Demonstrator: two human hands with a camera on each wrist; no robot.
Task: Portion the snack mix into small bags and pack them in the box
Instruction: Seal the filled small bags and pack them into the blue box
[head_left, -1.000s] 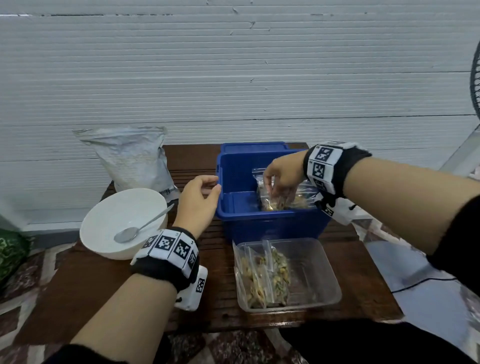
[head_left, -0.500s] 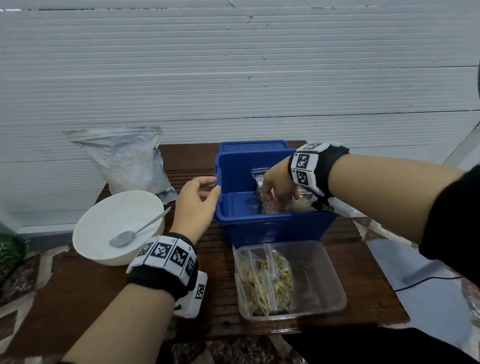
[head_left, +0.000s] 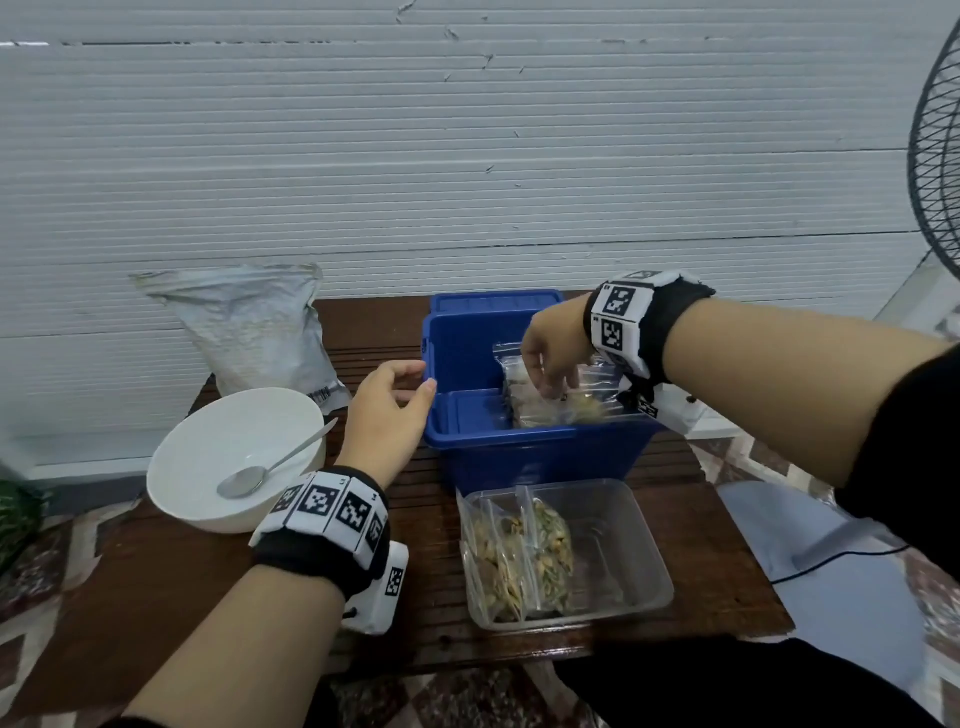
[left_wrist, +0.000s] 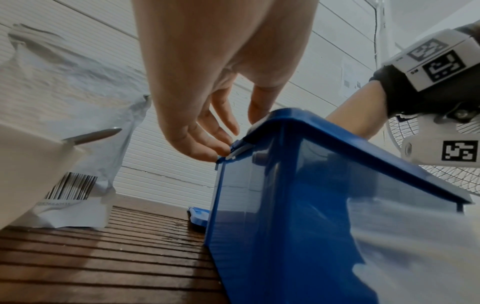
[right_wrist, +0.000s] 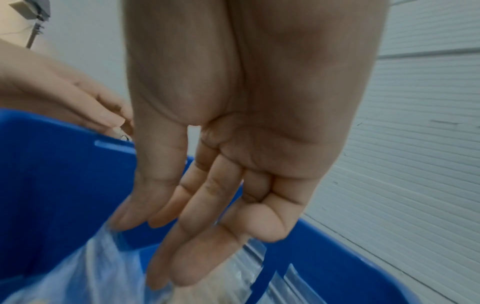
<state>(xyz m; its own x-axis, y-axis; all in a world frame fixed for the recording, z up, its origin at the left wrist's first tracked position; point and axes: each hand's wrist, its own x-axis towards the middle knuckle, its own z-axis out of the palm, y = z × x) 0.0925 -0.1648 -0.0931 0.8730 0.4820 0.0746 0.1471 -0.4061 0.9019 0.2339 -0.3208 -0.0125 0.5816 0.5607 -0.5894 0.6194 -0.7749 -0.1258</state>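
Observation:
The blue box (head_left: 535, 457) stands open mid-table. My right hand (head_left: 550, 371) reaches down into it, its straight fingers (right_wrist: 182, 267) resting on a clear small bag (head_left: 587, 402) of snack mix that leans inside the box; the bag (right_wrist: 78, 277) shows below the fingertips in the right wrist view. My left hand (head_left: 387, 410) stays at the box's left rim (left_wrist: 259, 123), thumb and fingertips lightly touching it, holding nothing. Two filled small bags (head_left: 519, 556) lie in a clear plastic tub (head_left: 623, 551) in front of the box.
A white bowl (head_left: 208, 447) with a metal spoon (head_left: 270, 467) sits left of the box. Behind the bowl stands a large silver snack bag (head_left: 254, 327). The blue lid (head_left: 493, 301) lies behind the box. A fan (head_left: 935, 156) stands far right.
My right hand has sunk slightly into the box and its fingers have straightened over the bag. The left hand stays at the rim.

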